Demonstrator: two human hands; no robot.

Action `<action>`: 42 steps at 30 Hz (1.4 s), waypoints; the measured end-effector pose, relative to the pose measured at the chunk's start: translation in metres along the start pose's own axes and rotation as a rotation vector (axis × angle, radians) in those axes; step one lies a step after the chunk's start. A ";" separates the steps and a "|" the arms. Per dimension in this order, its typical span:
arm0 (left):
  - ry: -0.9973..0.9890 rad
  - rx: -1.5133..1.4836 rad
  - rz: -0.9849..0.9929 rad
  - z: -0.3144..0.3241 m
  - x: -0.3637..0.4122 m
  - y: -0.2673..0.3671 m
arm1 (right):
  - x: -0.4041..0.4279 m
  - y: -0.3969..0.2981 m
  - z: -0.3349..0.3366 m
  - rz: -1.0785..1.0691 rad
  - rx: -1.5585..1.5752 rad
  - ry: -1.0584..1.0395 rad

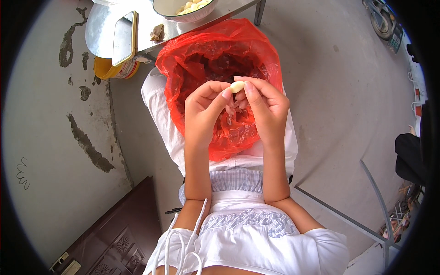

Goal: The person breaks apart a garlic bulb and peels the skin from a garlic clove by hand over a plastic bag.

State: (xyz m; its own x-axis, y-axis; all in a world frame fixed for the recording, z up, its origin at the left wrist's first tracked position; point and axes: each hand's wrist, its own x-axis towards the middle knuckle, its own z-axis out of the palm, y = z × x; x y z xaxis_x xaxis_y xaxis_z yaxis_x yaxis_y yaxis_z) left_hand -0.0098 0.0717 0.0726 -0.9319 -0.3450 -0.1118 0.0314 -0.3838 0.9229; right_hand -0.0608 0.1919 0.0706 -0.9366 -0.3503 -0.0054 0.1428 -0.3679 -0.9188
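Observation:
Between the fingertips of both hands is a pale peeled garlic clove (237,87). My left hand (208,99) pinches its left end with thumb and forefinger. At its right end, the thumb and fingers of my right hand (266,98) grip it too. Below the clove, an open red plastic bag (223,144) rests on my lap. Pinkish garlic skins (232,109) show beneath the fingers, at the bag's mouth. Shadow and folds hide most of the bag's inside.
A metal table (146,43) stands ahead, bearing a bowl (185,17) of peeled cloves, a phone (124,38) and an unpeeled garlic piece (156,32). A yellow bucket (117,68) is below its left end. Right are a metal frame (340,213) and a wheeled vehicle (381,25).

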 end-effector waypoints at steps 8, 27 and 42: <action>0.010 -0.047 -0.013 -0.001 0.000 -0.002 | 0.003 -0.002 -0.005 -0.190 -0.200 -0.085; 0.011 -0.022 -0.059 0.002 0.001 -0.003 | 0.004 0.000 -0.009 -0.110 -0.212 -0.072; -0.047 -0.178 -0.063 -0.004 0.000 -0.002 | 0.003 -0.001 -0.011 -0.072 -0.071 -0.166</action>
State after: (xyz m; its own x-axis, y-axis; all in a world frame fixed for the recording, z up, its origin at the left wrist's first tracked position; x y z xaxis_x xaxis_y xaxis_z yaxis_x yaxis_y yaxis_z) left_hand -0.0088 0.0689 0.0696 -0.9499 -0.2765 -0.1460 0.0318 -0.5500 0.8346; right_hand -0.0673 0.2006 0.0672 -0.8771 -0.4647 0.1216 0.0486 -0.3378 -0.9399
